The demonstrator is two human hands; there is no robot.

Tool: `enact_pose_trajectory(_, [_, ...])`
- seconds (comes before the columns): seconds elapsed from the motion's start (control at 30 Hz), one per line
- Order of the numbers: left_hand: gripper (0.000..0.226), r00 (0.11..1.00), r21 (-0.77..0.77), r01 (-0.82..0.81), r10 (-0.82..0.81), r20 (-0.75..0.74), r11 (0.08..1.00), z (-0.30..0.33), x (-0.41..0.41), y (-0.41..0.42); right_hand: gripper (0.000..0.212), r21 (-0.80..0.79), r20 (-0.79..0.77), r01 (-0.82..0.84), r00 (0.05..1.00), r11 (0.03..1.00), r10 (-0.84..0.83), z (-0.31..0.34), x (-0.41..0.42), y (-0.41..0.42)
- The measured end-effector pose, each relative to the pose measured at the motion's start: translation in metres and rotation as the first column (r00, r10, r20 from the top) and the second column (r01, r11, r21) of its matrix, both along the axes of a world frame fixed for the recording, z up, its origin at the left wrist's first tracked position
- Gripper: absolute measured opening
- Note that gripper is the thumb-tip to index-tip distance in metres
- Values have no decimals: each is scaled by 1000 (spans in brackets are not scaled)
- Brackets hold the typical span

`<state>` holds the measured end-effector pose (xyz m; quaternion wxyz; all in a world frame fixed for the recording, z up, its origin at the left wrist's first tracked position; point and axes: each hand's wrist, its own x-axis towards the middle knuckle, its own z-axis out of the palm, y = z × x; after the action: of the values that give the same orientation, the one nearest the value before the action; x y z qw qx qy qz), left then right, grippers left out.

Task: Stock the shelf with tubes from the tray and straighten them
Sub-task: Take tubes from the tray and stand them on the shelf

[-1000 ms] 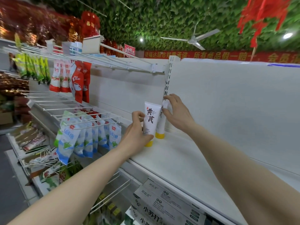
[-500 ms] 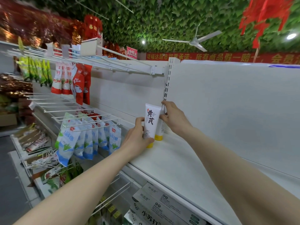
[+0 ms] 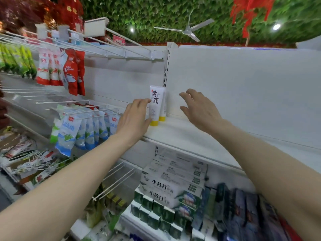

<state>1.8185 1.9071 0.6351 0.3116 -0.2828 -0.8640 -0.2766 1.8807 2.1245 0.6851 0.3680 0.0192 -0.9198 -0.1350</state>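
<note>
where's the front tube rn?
Head view, centre: the front tube stands cap-down near the shelf edge, just ahead of a second tube, with the left hand at its left side.

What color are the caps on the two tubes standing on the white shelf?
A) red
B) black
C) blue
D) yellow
D: both tubes, the front tube and the back tube, stand cap-down on the shelf, and each cap at the bottom is yellow.

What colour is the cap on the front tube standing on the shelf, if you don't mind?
Yellow; the front tube's cap shows best in the head view.
</note>
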Motion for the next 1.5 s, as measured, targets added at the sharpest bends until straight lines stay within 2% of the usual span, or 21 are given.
enact_pose_trajectory(0.2, [55,988,-41,129,-132,-84,991,-19,71,2,39,203,-28,83,996,976,-79,-32,106,-10])
enact_pose_trajectory(0.37, [53,942,-45,317,-320,-104,947,-51,145,31,40,184,2,233,971,955,-238,-76,213,-6])
enact_pose_trajectory(0.63, [52,774,-143,612,-626,-92,778,-113,285,101,42,110,158,484,854,868,-496,-154,398,17])
enact_pose_trajectory(0.87, [53,609,-243,767,-793,-16,594,-168,403,176,41,40,270,670,707,741,-654,-226,554,60])
enact_pose_trajectory(1.13, [51,425,-344,869,-892,150,356,-249,569,299,53,-140,398,846,524,515,-753,-324,761,138])
enact_pose_trajectory(1.23, [52,387,-352,890,-889,245,291,-281,643,347,44,-220,430,871,490,439,-758,-360,842,173])
enact_pose_trajectory(1.43, [51,278,-373,919,-882,381,128,-353,770,426,40,-379,546,914,347,145,-762,-430,980,220])
enact_pose_trajectory(1.5, [52,264,-368,925,-851,454,91,-378,801,443,40,-444,599,896,304,9,-741,-455,1009,228])
